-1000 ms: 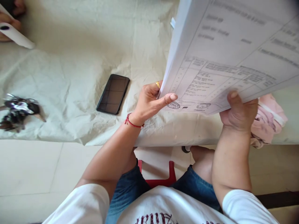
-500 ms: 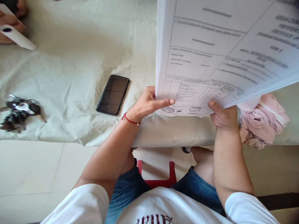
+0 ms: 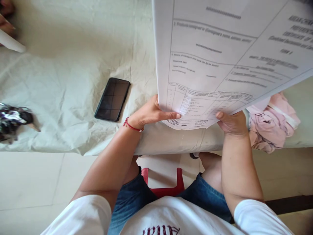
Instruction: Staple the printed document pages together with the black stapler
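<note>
A stack of printed form sheets (image 3: 220, 55) is held upright in front of me, above the cloth-covered table (image 3: 73, 65). My left hand (image 3: 151, 112), with a red thread at the wrist, pinches the sheets' lower left edge, thumb laid across the front. My right hand (image 3: 232, 123) grips the bottom right edge with its thumb on the paper. Both hands are closed on the sheets. Stamps show near the bottom of the front page.
A black phone (image 3: 112, 99) lies screen up left of my left hand. A bunch of keys (image 3: 12, 119) sits at the far left. Pink cloth (image 3: 271, 122) is bunched at the table's right edge. Another person's hand (image 3: 6, 19) holds white paper at top left. Below me is a red stool (image 3: 168, 187).
The sheets have swung more upright and shifted left, and both hands moved slightly closer together along the bottom edge. The view has shifted a little, so the keys sit nearer the left border.
</note>
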`<control>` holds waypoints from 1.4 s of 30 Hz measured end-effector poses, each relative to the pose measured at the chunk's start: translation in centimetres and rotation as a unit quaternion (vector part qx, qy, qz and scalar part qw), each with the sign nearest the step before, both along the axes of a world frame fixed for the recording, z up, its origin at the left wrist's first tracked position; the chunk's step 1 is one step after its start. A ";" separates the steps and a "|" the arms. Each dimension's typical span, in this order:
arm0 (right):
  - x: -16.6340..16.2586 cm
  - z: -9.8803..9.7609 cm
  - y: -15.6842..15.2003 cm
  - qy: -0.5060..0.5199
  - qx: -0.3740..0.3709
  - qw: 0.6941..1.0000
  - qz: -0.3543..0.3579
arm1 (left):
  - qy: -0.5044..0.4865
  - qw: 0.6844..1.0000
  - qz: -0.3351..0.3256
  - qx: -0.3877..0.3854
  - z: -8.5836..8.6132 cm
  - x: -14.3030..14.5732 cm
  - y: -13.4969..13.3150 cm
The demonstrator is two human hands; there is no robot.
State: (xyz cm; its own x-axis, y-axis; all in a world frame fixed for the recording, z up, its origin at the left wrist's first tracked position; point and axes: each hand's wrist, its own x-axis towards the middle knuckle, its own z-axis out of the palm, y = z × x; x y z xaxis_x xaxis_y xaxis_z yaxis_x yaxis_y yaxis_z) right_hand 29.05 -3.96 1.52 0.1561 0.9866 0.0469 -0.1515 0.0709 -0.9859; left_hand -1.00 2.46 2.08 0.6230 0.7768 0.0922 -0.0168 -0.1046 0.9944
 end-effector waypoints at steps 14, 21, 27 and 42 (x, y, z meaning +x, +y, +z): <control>-1.9 -0.4 1.0 0.006 0.007 1.000 -0.016 | -0.024 0.995 0.078 -0.060 0.2 1.0 -0.8; -2.0 -0.6 1.9 0.016 -0.018 0.999 -0.035 | -0.034 0.985 0.144 -0.084 -0.4 1.5 -0.5; -2.2 -1.3 1.5 0.022 -0.079 0.997 0.016 | -0.066 0.974 0.150 -0.159 -1.1 1.8 -0.1; -1.9 0.4 0.6 -0.024 -0.104 0.994 0.038 | -0.130 0.962 0.136 -0.196 -1.0 2.0 -0.3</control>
State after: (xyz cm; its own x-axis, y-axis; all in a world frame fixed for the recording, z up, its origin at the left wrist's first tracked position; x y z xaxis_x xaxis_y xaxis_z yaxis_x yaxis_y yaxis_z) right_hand 27.13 -3.34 1.90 0.0824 0.9847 -0.1533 -0.1002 -0.1449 -0.9844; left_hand 0.95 2.20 1.09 0.3864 0.9150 -0.1159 -0.2959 0.2420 0.9240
